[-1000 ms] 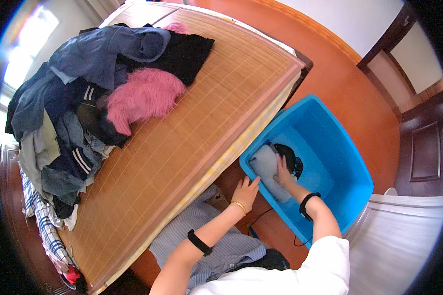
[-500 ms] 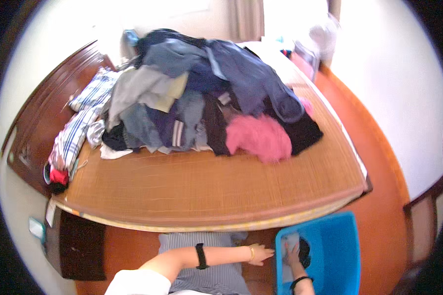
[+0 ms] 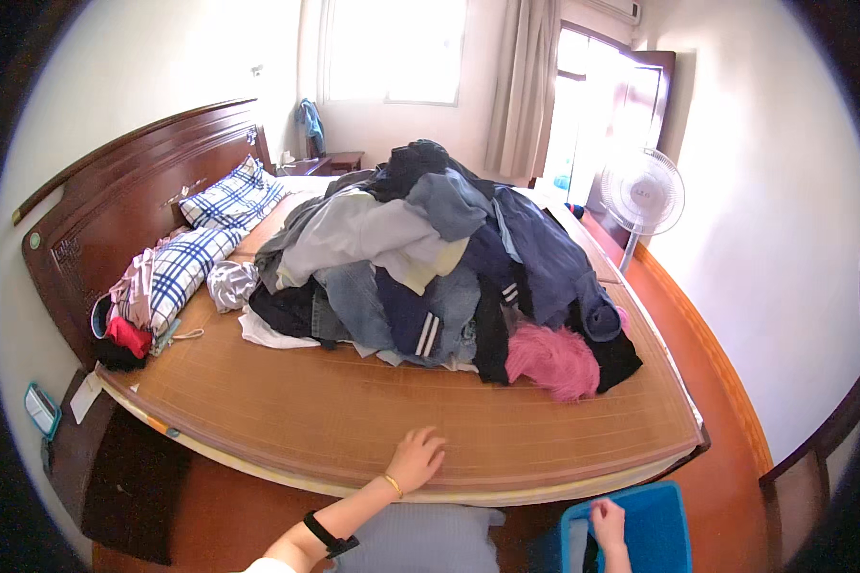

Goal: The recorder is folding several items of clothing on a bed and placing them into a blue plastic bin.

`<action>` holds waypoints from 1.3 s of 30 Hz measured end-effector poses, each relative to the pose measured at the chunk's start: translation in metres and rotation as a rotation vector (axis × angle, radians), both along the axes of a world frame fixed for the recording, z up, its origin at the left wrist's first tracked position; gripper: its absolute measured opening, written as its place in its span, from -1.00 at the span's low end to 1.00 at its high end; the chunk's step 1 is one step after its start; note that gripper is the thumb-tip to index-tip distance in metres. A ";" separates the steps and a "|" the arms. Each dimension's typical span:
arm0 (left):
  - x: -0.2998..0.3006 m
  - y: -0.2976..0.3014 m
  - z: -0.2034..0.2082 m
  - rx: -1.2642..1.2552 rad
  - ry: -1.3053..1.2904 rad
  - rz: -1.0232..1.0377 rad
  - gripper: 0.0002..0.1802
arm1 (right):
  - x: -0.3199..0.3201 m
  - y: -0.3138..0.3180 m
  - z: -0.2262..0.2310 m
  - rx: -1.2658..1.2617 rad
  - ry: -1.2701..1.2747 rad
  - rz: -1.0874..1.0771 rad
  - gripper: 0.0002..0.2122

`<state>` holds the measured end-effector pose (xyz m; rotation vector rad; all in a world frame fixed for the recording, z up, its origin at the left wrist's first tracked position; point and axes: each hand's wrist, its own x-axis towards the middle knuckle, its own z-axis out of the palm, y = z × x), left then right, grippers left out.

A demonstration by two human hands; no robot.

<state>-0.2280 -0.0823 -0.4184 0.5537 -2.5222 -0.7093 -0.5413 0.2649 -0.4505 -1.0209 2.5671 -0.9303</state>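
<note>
Over the front edge of the bed mat my left hand (image 3: 418,460) reaches forward, empty, its fingers a little apart. My right hand (image 3: 608,521) is above the blue bin (image 3: 667,525), with its fingers curled in and nothing visible in them. Inside the bin, partly behind my right forearm, lie a light grey cloth (image 3: 578,542) and something black. A large heap of clothes (image 3: 382,229) covers the middle of the bed, beyond my left hand. A fluffy pink garment (image 3: 554,363) is at the heap's near right side, beside black fabric.
The bed's woven mat (image 3: 296,411) stretches between me and the heap. Plaid pillows (image 3: 196,267) lie against the dark wooden headboard (image 3: 162,158). A standing fan (image 3: 643,191) is at the far right. A grey-blue cushion (image 3: 416,538) is on the near side, below the bed edge.
My right hand has come up from inside the bin, its fingers now curled. My left hand has moved from beside the bin to over the bed's edge. The view has tilted upward.
</note>
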 end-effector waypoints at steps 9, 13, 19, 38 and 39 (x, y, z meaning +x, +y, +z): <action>0.027 -0.028 -0.035 -0.272 -0.293 0.293 -0.35 | 0.079 -0.259 0.155 -0.459 0.154 0.640 -0.85; 0.033 -0.024 -0.031 -0.270 -0.242 0.289 -0.36 | 0.085 -0.416 0.200 -0.655 0.139 0.663 -0.81; 0.031 -0.017 -0.030 -0.269 -0.284 0.291 -0.36 | 0.071 -0.579 0.273 -1.024 0.291 0.544 -0.51; 0.032 -0.015 -0.024 -0.266 -0.297 0.319 -0.37 | 0.055 -0.603 0.373 -0.855 -0.425 0.621 -0.77; 0.034 -0.013 -0.024 -0.236 -0.316 0.318 -0.37 | 0.067 -0.612 0.370 -0.858 -0.434 0.628 -0.77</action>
